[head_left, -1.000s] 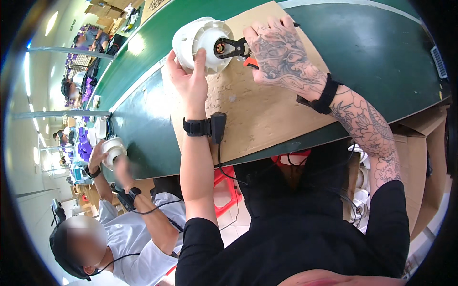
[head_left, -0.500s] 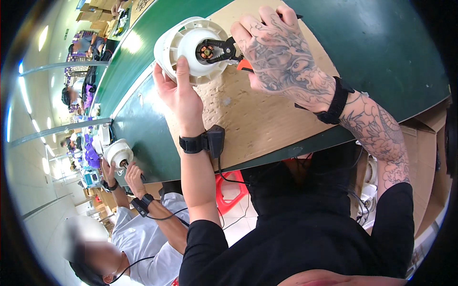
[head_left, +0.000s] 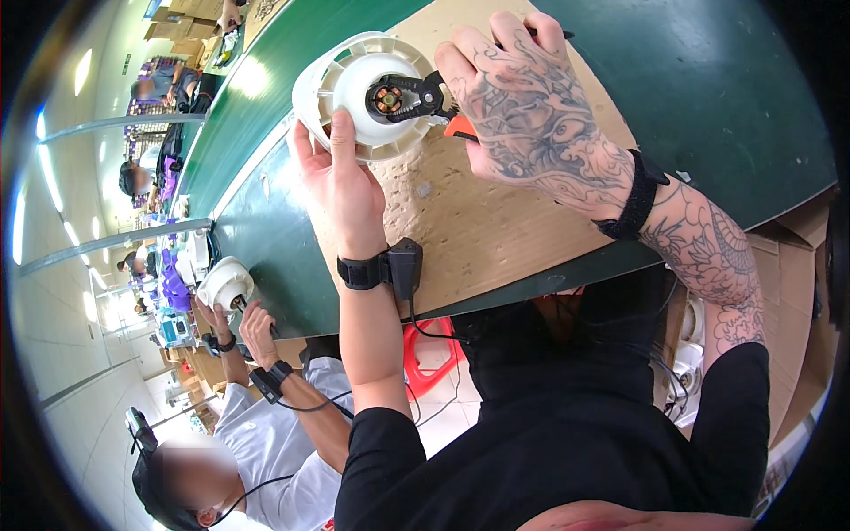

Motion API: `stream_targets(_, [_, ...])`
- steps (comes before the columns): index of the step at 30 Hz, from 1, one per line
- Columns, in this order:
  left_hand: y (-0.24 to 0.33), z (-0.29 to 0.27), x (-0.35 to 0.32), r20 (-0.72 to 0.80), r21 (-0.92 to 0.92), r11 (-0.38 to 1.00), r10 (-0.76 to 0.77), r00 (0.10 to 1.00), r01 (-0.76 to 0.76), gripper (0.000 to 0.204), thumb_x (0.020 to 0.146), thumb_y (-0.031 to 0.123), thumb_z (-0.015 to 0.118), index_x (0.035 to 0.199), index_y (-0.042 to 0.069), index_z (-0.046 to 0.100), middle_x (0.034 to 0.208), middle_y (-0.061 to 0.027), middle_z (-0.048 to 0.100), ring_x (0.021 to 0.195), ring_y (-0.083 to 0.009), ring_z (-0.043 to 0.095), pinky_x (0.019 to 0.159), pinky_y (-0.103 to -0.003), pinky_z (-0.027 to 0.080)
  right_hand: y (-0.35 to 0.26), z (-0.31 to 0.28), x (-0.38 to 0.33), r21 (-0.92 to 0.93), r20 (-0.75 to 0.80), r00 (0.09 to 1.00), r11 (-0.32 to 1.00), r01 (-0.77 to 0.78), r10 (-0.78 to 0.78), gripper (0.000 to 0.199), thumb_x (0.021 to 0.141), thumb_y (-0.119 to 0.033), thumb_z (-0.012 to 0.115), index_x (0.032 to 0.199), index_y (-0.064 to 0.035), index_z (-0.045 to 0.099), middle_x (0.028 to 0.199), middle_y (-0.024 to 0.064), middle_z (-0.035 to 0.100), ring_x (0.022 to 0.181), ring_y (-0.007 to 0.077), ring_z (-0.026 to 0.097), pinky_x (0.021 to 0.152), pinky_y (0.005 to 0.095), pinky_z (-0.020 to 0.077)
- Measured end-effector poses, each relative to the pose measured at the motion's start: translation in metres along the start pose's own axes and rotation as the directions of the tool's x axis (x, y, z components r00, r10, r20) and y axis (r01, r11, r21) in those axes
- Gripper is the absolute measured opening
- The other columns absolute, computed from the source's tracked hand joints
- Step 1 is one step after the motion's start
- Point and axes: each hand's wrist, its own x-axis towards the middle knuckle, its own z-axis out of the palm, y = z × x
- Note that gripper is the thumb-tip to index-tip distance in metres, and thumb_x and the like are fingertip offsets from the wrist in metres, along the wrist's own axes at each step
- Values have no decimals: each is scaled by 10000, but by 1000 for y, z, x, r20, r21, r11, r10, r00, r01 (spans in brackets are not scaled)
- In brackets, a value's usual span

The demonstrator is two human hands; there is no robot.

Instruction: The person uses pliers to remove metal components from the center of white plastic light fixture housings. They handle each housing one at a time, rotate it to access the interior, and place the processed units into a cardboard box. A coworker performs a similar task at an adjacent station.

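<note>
My left hand (head_left: 345, 199) grips a round white plastic housing (head_left: 357, 87) by its lower left rim, thumb on the front and fingers behind. Copper windings (head_left: 388, 99) show in the round opening at its middle. Closed around the handles of black pliers (head_left: 428, 96) with an orange grip part is my right hand (head_left: 531, 119), to the right of the housing. The plier jaws reach into the opening, spread around the windings; the tips are partly hidden there. One dark handle end sticks out beyond my right fingers.
Under my hands lies a worn cardboard sheet (head_left: 496, 217) on the green table (head_left: 708, 88). At left, a co-worker (head_left: 283, 434) holds a similar white housing (head_left: 227, 281) with a tool at it. A red stool (head_left: 416, 367) stands below the table edge; cardboard boxes (head_left: 792, 310) are at right.
My hands, the housing and the pliers sit slightly farther right in view, with both grips kept. At left, the co-worker's head has shifted, showing more of a dark cap.
</note>
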Motion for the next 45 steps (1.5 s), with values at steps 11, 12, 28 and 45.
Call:
stream_targets(11, [-6, -2, 1, 18, 105, 987, 117, 993, -118, 466, 973, 81, 652, 1369, -18, 429, 1241, -145, 624, 1099, -199, 643, 912, -337, 550, 2, -3, 0, 47, 37, 999, 998, -35, 33, 439, 726, -280, 717, 1003, 37, 593, 942, 173, 532, 957, 325, 491, 861, 469, 318])
stream_targets(12, [-7, -1, -1, 24, 129, 982, 135, 991, -137, 490, 967, 80, 660, 1378, -24, 414, 1249, -152, 619, 1109, -203, 638, 919, -339, 546, 1, -4, 0, 35, 85, 995, 998, -46, 43, 452, 722, -269, 716, 1030, 39, 597, 965, 183, 524, 971, 335, 490, 879, 487, 325])
stream_targets(28, [-6, 5, -8, 9, 319, 874, 384, 923, -367, 642, 936, 82, 703, 1424, -61, 310, 1308, -190, 559, 1201, -246, 584, 997, -365, 498, 10, 29, -8, 265, 171, 964, 933, -243, 203, 467, 577, -290, 723, 949, -28, 616, 852, 117, 626, 864, 290, 616, 859, 402, 407])
stream_targets(45, [6, -11, -6, 26, 237, 847, 484, 875, -476, 809, 884, 93, 764, 1475, -32, 225, 1370, -195, 479, 1291, -272, 502, 1084, -409, 419, 8, 21, 6, 517, 844, 529, 130, -846, 88, 531, 610, -253, 693, 1070, 9, 653, 912, 70, 606, 880, 152, 567, 827, 267, 443])
